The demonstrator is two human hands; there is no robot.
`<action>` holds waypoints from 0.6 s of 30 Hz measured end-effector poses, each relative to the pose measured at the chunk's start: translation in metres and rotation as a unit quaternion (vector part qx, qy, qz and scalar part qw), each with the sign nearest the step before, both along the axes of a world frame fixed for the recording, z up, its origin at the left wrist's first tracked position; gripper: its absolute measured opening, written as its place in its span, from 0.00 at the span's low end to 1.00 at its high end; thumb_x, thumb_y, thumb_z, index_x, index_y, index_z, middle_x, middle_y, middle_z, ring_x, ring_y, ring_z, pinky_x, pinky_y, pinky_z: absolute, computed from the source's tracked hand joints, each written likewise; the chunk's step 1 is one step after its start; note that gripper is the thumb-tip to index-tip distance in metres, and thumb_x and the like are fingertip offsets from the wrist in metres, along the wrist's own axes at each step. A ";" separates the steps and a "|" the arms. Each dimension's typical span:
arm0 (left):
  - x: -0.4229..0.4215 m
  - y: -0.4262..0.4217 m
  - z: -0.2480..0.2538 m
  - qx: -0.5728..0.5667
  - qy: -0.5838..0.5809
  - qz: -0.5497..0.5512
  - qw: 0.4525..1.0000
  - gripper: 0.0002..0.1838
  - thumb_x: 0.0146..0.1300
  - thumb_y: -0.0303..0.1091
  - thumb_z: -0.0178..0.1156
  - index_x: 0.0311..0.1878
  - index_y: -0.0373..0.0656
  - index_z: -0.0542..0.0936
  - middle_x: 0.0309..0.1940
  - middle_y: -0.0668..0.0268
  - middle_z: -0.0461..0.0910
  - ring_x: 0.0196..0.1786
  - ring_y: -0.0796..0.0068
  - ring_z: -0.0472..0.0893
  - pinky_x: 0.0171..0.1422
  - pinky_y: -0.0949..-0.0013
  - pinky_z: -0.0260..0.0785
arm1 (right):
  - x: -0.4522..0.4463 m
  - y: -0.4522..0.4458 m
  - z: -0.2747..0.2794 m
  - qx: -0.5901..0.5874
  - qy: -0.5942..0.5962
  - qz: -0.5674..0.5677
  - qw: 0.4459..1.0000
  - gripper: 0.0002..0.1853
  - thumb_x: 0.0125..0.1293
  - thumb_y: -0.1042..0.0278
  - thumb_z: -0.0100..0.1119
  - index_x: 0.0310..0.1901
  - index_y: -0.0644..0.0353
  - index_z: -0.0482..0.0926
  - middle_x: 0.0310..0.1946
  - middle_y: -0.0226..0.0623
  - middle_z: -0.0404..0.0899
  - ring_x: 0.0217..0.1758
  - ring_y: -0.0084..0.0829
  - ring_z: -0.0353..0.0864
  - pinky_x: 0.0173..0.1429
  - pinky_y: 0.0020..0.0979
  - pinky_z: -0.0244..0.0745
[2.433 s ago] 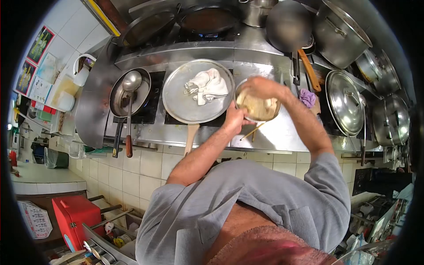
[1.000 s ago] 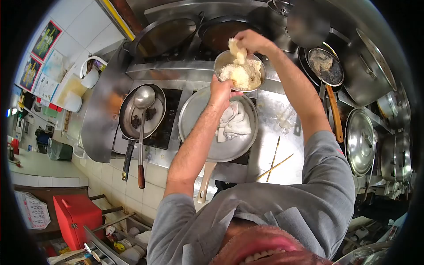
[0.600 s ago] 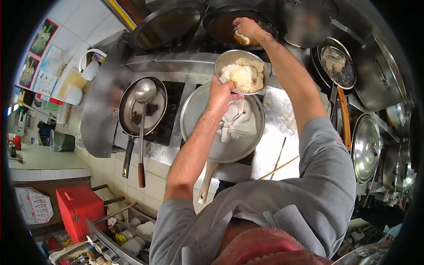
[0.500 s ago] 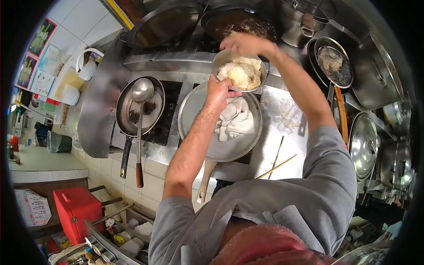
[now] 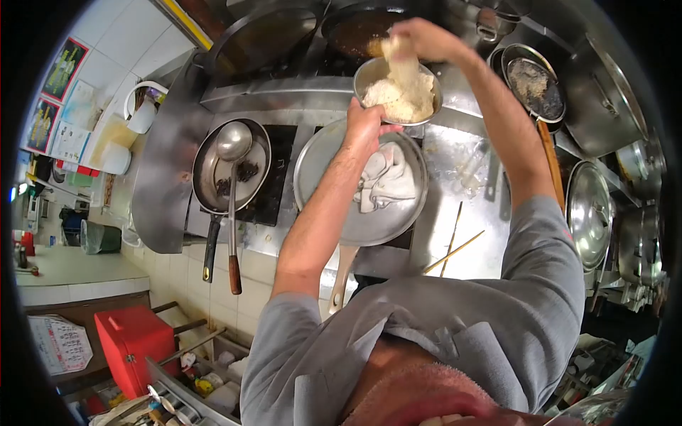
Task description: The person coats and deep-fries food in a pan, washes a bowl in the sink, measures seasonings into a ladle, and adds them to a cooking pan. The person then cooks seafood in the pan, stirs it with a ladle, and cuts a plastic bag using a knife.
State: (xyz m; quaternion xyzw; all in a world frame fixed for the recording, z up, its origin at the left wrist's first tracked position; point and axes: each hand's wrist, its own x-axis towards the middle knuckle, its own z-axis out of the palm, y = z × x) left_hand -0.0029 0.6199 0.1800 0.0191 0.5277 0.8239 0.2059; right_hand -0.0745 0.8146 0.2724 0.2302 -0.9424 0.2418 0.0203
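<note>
My left hand (image 5: 366, 128) grips the near rim of a metal bowl (image 5: 360, 84), which is tilted above the stove. Inside the bowl lies a pale, lumpy battered food (image 5: 391, 101). My right hand (image 5: 424, 41) is over the bowl's far side, its fingers closed on a drooping clump of the battered food (image 5: 405, 65) that stretches up out of the bowl. Motion blurs those fingers. Just beyond the bowl is a dark wok of brown oil (image 5: 348, 34), with some yellowish pieces at its near edge.
Below the bowl, a folded cloth (image 5: 389, 179) lies on a wide grey pan (image 5: 323, 206). To the left, a ladle (image 5: 233, 142) rests in a frying pan (image 5: 204, 167). Two thin sticks (image 5: 455, 252) cross on the steel counter. A strainer (image 5: 529, 78) and a pot lid (image 5: 588, 206) are at right.
The bowl and my left hand have shifted slightly up and right in view. My right hand has moved right, and a clump of battered food now hangs from it.
</note>
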 end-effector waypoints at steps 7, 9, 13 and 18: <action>-0.003 0.000 -0.003 -0.034 -0.023 -0.006 0.999 0.27 0.48 0.16 0.45 0.55 0.37 0.57 0.45 0.50 0.71 0.37 0.58 0.80 0.27 0.63 0.79 | -0.120 0.045 -0.058 -0.026 0.087 -0.155 0.984 0.13 0.53 0.63 0.59 0.35 0.65 0.78 0.29 0.46 0.79 0.33 0.37 0.79 0.38 0.36 0.74; -0.003 0.000 -0.005 -0.032 -0.028 -0.005 0.999 0.27 0.47 0.16 0.45 0.55 0.37 0.57 0.46 0.50 0.71 0.37 0.58 0.80 0.27 0.63 0.79 | -0.116 0.040 -0.067 -0.004 0.054 -0.196 0.979 0.15 0.52 0.62 0.60 0.35 0.66 0.78 0.28 0.48 0.79 0.32 0.39 0.80 0.37 0.37 0.74; -0.006 0.000 -0.005 -0.024 0.000 -0.019 1.000 0.26 0.47 0.15 0.45 0.53 0.32 0.58 0.45 0.48 0.69 0.40 0.54 0.77 0.33 0.57 0.79 | -0.059 -0.001 -0.038 0.026 0.109 -0.058 0.992 0.14 0.47 0.61 0.63 0.31 0.63 0.80 0.24 0.50 0.78 0.30 0.43 0.80 0.34 0.38 0.75; -0.004 0.004 -0.002 -0.015 0.023 -0.050 0.998 0.26 0.47 0.15 0.45 0.54 0.32 0.57 0.46 0.49 0.68 0.40 0.55 0.77 0.33 0.58 0.79 | 0.035 -0.044 -0.051 0.162 -0.022 0.078 0.983 0.26 0.44 0.65 0.65 0.50 0.52 0.74 0.44 0.45 0.77 0.49 0.46 0.75 0.53 0.40 0.69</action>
